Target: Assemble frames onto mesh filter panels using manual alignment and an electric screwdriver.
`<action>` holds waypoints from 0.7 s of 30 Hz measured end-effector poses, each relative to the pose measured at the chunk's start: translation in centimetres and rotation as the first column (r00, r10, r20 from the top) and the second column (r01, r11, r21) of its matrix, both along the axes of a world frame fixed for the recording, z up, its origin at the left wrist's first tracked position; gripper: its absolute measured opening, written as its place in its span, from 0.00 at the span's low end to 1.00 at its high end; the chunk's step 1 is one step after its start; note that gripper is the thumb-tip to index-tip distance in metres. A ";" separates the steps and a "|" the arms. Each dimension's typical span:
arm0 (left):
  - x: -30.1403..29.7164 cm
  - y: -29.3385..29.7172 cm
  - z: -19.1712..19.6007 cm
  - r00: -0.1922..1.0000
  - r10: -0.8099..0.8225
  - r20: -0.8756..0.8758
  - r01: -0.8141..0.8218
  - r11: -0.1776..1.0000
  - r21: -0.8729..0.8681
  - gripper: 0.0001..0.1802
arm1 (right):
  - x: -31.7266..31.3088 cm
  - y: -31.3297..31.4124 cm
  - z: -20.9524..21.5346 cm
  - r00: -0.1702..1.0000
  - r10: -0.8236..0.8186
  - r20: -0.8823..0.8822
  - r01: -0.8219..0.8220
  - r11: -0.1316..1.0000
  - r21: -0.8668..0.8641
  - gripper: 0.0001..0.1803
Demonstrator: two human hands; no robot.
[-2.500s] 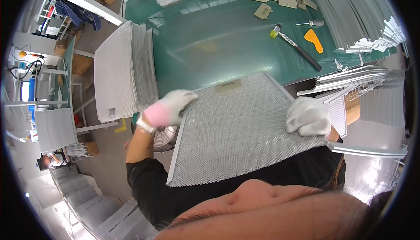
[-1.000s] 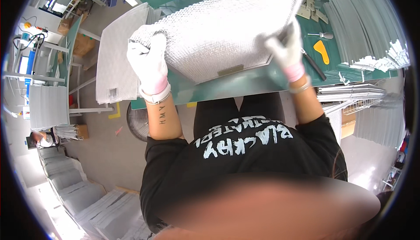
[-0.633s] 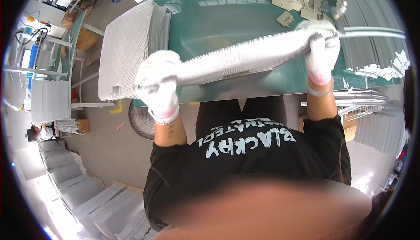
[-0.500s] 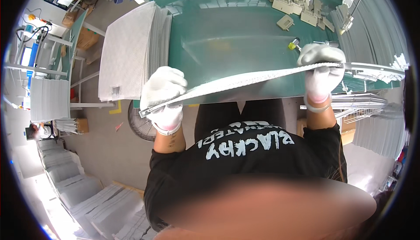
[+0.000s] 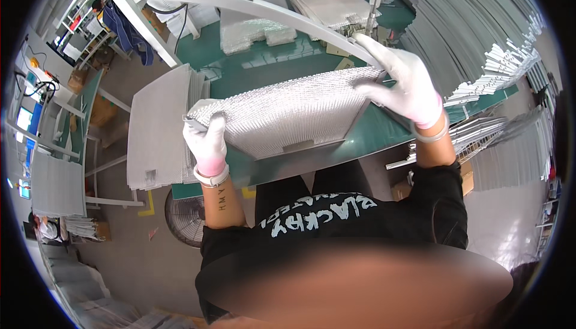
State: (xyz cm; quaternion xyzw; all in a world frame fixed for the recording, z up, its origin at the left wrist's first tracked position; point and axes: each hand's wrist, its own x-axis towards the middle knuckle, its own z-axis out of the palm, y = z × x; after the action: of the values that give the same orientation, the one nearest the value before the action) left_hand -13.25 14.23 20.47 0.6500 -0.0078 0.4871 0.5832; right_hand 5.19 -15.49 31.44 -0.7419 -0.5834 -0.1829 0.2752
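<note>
A silvery mesh panel (image 5: 288, 110) is held tilted above the green tabletop, its broad textured face turned toward me. My left hand (image 5: 207, 140), in a white glove, grips the panel's left corner with the thumb on the face. At the upper right corner my right hand (image 5: 405, 83), also gloved, has the thumb against the face and the fingers stretched over the far side. A long pale strip (image 5: 252, 6) arcs from the upper left down to the fingers of my right hand; whether they hold it I cannot tell.
A stack of white mesh sheets (image 5: 157, 128) stands at the table's left edge. More mesh stacks (image 5: 249, 29) lie at the back of the green table (image 5: 240, 74). Grey panels (image 5: 456, 23) crowd the right side. A floor fan (image 5: 185, 221) stands below on the left.
The panel has turned from nearly edge-on to showing its face. My right hand has shifted left and opened its fingers outward; my left hand has moved slightly left. The pale strip now spans the upper view.
</note>
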 end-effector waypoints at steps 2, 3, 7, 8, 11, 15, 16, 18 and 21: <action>0.3 -0.5 0.2 0.999 -0.026 0.018 0.027 0.999 -0.029 0.11 | 1.6 -1.0 1.4 0.957 0.097 0.274 -0.079 0.994 -0.077 0.37; 0.2 -0.3 0.0 0.999 -0.037 0.008 0.037 0.999 -0.027 0.11 | 2.0 -0.8 2.3 0.938 0.140 0.318 -0.101 0.986 -0.134 0.33; 0.2 0.0 -0.1 1.000 -0.023 0.006 0.023 1.000 0.003 0.13 | 3.0 -0.7 3.2 0.959 0.237 -0.153 -0.261 0.951 -0.163 0.37; 0.1 -0.1 0.1 1.000 -0.018 0.009 0.018 1.000 0.006 0.13 | 3.2 -0.6 3.6 0.959 0.243 -0.149 -0.265 0.951 -0.161 0.37; -0.1 -0.2 0.1 0.996 -0.084 -0.028 0.084 0.996 0.013 0.15 | 3.4 0.2 4.4 0.878 0.478 -0.024 -0.473 0.860 -0.193 0.34; -0.3 -0.4 -0.6 0.994 -0.101 0.047 0.104 0.992 -0.071 0.18 | 2.0 1.9 5.3 0.877 0.480 0.027 -0.438 0.821 -0.367 0.32; -0.4 -0.5 -0.5 0.995 -0.091 0.047 0.094 0.993 -0.069 0.18 | 1.8 2.3 5.2 0.872 0.488 0.028 -0.446 0.817 -0.365 0.32; -0.4 -0.8 -0.4 0.987 -0.142 0.076 0.147 0.987 -0.070 0.16 | 1.2 3.4 4.7 0.866 0.500 0.007 -0.471 0.821 -0.322 0.30; -1.0 -0.9 0.4 0.990 -0.142 0.015 0.142 0.989 -0.027 0.14 | -0.2 5.7 4.0 0.801 0.596 0.045 -0.558 0.772 -0.304 0.28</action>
State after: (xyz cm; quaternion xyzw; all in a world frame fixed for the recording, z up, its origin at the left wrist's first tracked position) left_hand -14.27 13.31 20.91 0.6365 -0.0510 0.4485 0.6253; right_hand 5.02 -9.77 35.48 -0.5428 -0.8204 -0.0574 0.1706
